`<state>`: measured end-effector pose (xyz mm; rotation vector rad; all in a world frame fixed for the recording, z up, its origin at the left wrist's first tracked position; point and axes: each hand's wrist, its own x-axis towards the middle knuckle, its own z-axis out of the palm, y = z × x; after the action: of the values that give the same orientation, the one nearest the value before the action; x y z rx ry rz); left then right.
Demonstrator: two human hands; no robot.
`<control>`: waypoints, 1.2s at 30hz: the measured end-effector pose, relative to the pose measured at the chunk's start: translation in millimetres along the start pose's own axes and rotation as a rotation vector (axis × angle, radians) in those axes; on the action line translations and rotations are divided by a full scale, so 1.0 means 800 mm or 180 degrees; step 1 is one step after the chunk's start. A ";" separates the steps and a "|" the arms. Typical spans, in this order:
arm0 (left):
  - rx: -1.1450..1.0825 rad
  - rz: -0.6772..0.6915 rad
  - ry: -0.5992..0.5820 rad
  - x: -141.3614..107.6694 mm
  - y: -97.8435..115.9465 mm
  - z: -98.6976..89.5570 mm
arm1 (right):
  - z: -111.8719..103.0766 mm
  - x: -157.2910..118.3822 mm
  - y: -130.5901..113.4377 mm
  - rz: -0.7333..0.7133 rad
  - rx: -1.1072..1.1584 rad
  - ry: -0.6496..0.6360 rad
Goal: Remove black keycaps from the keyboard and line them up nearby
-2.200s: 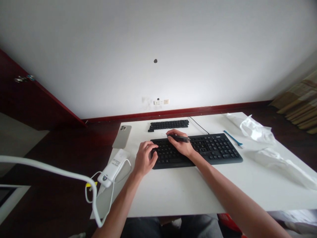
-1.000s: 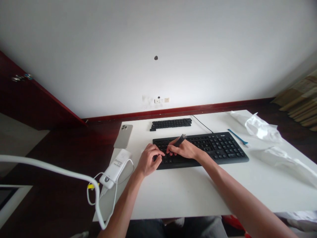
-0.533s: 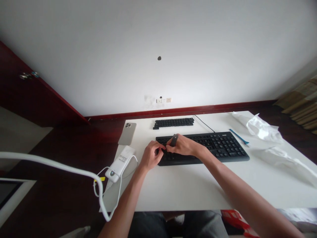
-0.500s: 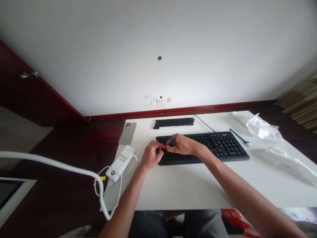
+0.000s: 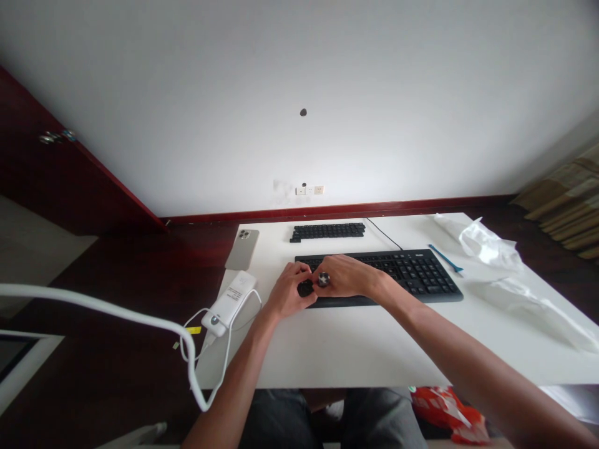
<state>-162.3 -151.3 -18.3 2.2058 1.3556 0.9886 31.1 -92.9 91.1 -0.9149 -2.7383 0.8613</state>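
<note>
A black full-size keyboard (image 5: 425, 277) lies in front of me on the white table. My left hand (image 5: 292, 290) rests at its left end, thumb and fingers apart around a patch of dark keys and almost meeting my right hand. My right hand (image 5: 344, 274) is closed over the left part of the keyboard, gripping a short dark tool (image 5: 323, 279) whose round, shiny end points up at me. The tool's lower end is hidden by my fingers. Behind the keyboard, loose black keycaps (image 5: 327, 231) lie in rows on the table.
On the white table (image 5: 355, 355), a phone (image 5: 242, 249) and a white power bank (image 5: 231, 302) with a cable lie at the left. A blue pry tool (image 5: 445, 258) lies right of the keyboard, beside crumpled clear plastic (image 5: 491, 246). A white curved tube (image 5: 116, 315) crosses the lower left.
My right hand has tipped the dark tool so its round end now faces me. My left thumb and fingers have spread apart over the keys. The view has shifted slightly.
</note>
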 end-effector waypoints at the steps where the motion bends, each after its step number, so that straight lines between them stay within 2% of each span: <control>1: 0.0018 -0.0002 -0.0020 0.000 0.001 0.000 | -0.001 -0.006 0.004 -0.0028 0.0065 -0.0018; 4: 0.0048 -0.0009 -0.0002 0.001 0.002 0.001 | -0.002 -0.022 0.019 -0.0178 0.0288 -0.0117; 7: 0.0107 0.0024 0.0066 0.002 0.002 0.003 | 0.004 -0.034 0.032 -0.0292 0.0528 -0.0017; 13: 0.0189 0.0094 0.0109 0.003 0.003 0.010 | 0.021 -0.042 0.052 -0.0313 0.1096 0.0072; 18: 0.0163 0.0051 0.0079 0.003 0.002 0.012 | 0.033 -0.045 0.066 -0.0198 0.1179 0.0163; 22: 0.0122 0.0026 0.0100 0.003 0.000 0.012 | 0.031 -0.036 0.044 -0.0002 0.0806 0.0217; 26: 0.0088 0.0031 0.0030 0.003 -0.003 0.011 | 0.026 -0.011 0.007 0.0649 -0.0073 0.0258; 28: 0.0111 -0.0015 0.0023 0.004 -0.004 0.010 | 0.025 0.004 -0.006 0.0743 -0.0319 0.0193; 32: 0.0133 -0.0141 0.0035 0.005 -0.005 0.010 | 0.023 0.028 -0.015 0.0784 -0.0605 0.0061; 36: 0.0104 -0.0258 -0.0016 0.008 -0.003 0.008 | 0.016 0.035 -0.017 0.1051 -0.0639 -0.0080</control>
<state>-157.3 -144.6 -21.4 2.1566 1.4566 0.9376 -1.9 -91.9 86.1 -1.4336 -2.7766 0.6509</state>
